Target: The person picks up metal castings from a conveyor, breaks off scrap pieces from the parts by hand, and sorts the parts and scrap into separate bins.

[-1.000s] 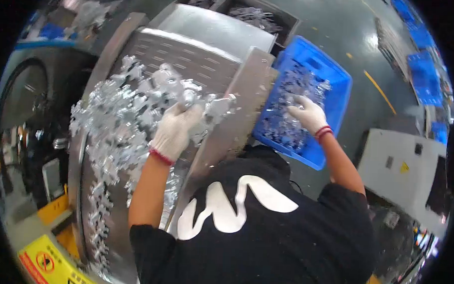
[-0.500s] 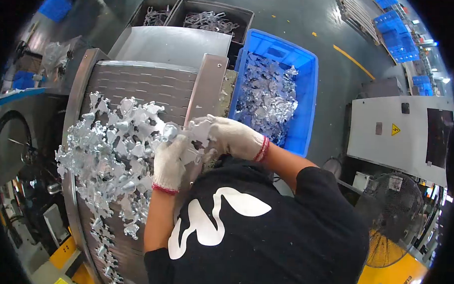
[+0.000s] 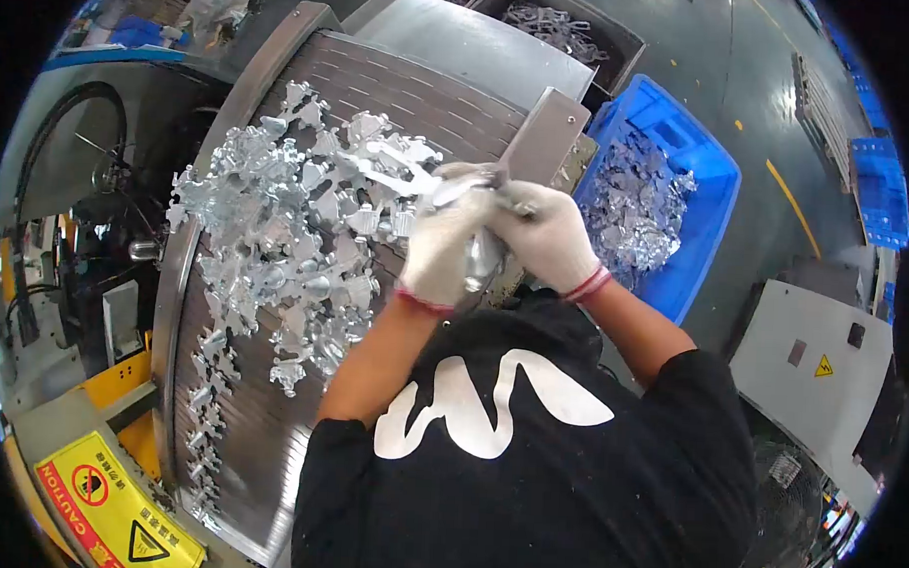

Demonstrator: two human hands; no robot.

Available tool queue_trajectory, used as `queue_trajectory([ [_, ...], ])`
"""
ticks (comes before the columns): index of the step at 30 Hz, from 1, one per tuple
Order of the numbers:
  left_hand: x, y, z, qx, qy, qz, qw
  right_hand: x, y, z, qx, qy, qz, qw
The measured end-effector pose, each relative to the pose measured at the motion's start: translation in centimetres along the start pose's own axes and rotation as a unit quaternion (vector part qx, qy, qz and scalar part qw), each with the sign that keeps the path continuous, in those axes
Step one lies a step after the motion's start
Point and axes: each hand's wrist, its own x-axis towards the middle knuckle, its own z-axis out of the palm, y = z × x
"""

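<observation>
Gleaming between left hand (image 3: pixel 444 246), right hand (image 3: pixel 551 237): blurred silver metal pieces (image 3: pixel 460 190).

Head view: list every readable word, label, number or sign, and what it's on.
"CAUTION": red strip of the yellow sign, lower left.
Chinese characters, same sign: too small to read surely.
Prohibition ring and black warning triangle, same sign: symbols only.
Lightning-bolt triangle on the grey cabinet: no readable words.
White shirt print: no clear lettering.
Numbers: none readable.

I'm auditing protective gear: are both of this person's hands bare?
No, the left hand and the right hand both wear white gloves.
</observation>
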Motion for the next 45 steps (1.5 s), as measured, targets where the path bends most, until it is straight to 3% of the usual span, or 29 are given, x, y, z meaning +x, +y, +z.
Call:
queue_trajectory([
  [1,-0.4,0.9,2.1,0.013,0.035,-0.003,0.999,0.0,0.5,-0.4,-0.234,0.003,-0.095,0.968],
  [3,0.0,0.3,1.0,-0.036,0.006,0.002,0.999,-1.3,0.7,-0.6,-0.106,0.063,-0.051,0.991],
  [4,-0.1,-1.0,-0.4,-0.101,0.010,-0.023,0.995,-2.1,1.2,-1.7,0.055,0.059,0.091,0.993],
  [5,-0.3,-1.0,-0.4,-0.199,-0.020,0.013,0.980,-2.9,2.1,-3.3,0.032,0.114,0.050,0.992],
  [7,-1.1,0.2,-1.5,-0.213,0.030,-0.018,0.976,-4.3,6.3,-7.3,0.063,0.220,0.157,0.961],
  [9,-0.7,0.0,-2.5,-0.189,0.026,0.018,0.981,-5.6,9.1,-11.8,-0.409,0.125,0.196,0.882],
  [10,-0.4,-0.3,-2.3,-0.175,0.031,0.036,0.983,-6.0,9.8,-12.7,-0.590,0.045,0.187,0.784],
  [13,0.1,-0.5,-1.2,-0.113,0.052,0.052,0.991,-5.4,8.0,-11.8,-0.481,-0.001,0.149,0.864],
  [14,0.3,-0.6,-0.9,-0.079,0.042,0.069,0.994,-4.8,7.4,-10.1,-0.215,-0.006,0.206,0.955],
  [15,0.3,-0.7,-0.6,-0.076,0.031,0.080,0.993,-4.3,6.8,-8.0,0.069,-0.014,0.252,0.965],
  [17,1.5,-2.1,0.4,-0.052,0.037,0.084,0.994,-3.4,6.7,-1.8,0.499,-0.077,0.258,0.824],
  [18,2.0,-3.1,0.0,0.090,0.035,0.087,0.992,-2.8,5.4,0.6,0.480,-0.087,0.252,0.836],
  [20,0.2,1.4,1.3,0.182,0.072,0.023,0.980,-2.1,5.3,2.3,0.236,-0.059,0.097,0.965],
  [21,-0.5,5.1,0.9,0.374,0.023,-0.130,0.918,-1.8,-0.1,2.4,0.303,-0.001,0.147,0.942],
  [24,-6.2,6.4,-1.1,0.535,-0.029,-0.156,0.830,-0.1,-0.6,0.9,0.279,0.006,0.161,0.947],
  [25,-8.1,6.9,-1.3,0.584,0.018,-0.076,0.808,0.6,-0.1,-0.1,0.196,-0.028,0.130,0.972],
  [27,-9.5,7.8,-2.8,0.719,0.180,0.286,0.608,0.8,-1.6,-0.9,0.095,-0.118,0.127,0.980],
  [28,-9.1,8.4,-3.7,0.726,0.140,0.307,0.599,1.0,-2.8,-0.5,0.064,-0.175,0.043,0.981],
  [29,-8.3,9.1,-4.7,0.733,0.103,0.329,0.587,1.0,-4.4,-0.5,0.073,-0.259,0.090,0.959],
  [30,-7.5,8.6,-5.8,0.709,0.019,0.262,0.654,1.2,-4.0,-0.3,0.064,-0.318,0.103,0.940],
  [31,-7.3,10.3,-5.0,0.734,-0.089,0.071,0.669,1.1,-4.4,0.4,0.071,-0.325,0.105,0.937],
  [32,-6.7,8.8,-6.6,0.641,-0.108,0.093,0.754,1.1,-4.4,1.0,0.034,-0.293,0.079,0.952],
  [35,-6.0,7.6,-5.8,0.718,-0.032,0.030,0.695,1.2,-3.1,2.1,0.054,-0.200,0.072,0.976],
  [38,-3.4,5.1,-4.8,0.807,-0.003,0.110,0.581,0.4,-2.5,2.4,0.240,-0.127,0.299,0.915],
  [40,-2.0,5.1,-4.2,0.760,0.012,0.081,0.645,0.2,-1.0,0.5,0.279,-0.122,0.303,0.903],
  [42,-0.6,5.2,-4.0,0.649,0.051,0.030,0.759,-0.7,2.5,-2.4,0.267,0.040,0.263,0.926],
  [43,0.9,4.5,-5.3,0.497,0.037,0.014,0.867,-1.6,4.8,-4.6,0.164,0.112,0.224,0.954],
  [44,2.0,4.3,-6.5,0.405,0.030,-0.036,0.913,-3.0,6.3,-7.2,-0.127,0.107,0.206,0.964],
  [45,1.8,5.6,-5.8,0.154,0.037,-0.083,0.984,-3.5,7.6,-9.7,-0.406,0.086,0.166,0.895],
])
